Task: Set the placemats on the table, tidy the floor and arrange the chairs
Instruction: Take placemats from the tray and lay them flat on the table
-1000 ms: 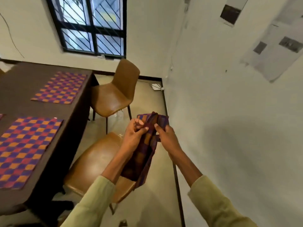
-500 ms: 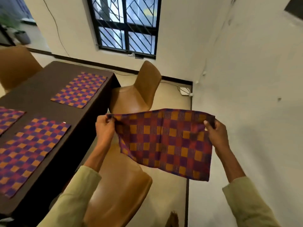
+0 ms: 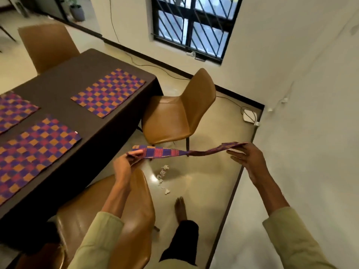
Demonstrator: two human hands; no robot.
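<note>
I hold a purple, red and orange checked placemat (image 3: 174, 152) stretched out nearly flat and edge-on at waist height, to the right of the dark table (image 3: 58, 88). My left hand (image 3: 126, 162) pinches its left end and my right hand (image 3: 246, 158) its right end. Three matching placemats lie on the table: one far (image 3: 108, 92), one near (image 3: 33, 148), one at the left edge (image 3: 13, 111). Torn white paper scraps (image 3: 163, 175) lie on the floor below the held mat. A tan chair (image 3: 178, 113) stands at the table's right side and another (image 3: 116, 220) right under my left arm.
A third tan chair (image 3: 46, 45) stands at the table's far side. A white wall (image 3: 310, 113) runs close on my right. A white power adapter (image 3: 249, 115) and cables lie in the floor corner under the barred window (image 3: 194, 26). My bare foot (image 3: 180, 208) is on the floor.
The folded placemat was opened and spread between my hands, then swung from hanging upright to nearly level. My view turned left and down, bringing the paper scraps into sight.
</note>
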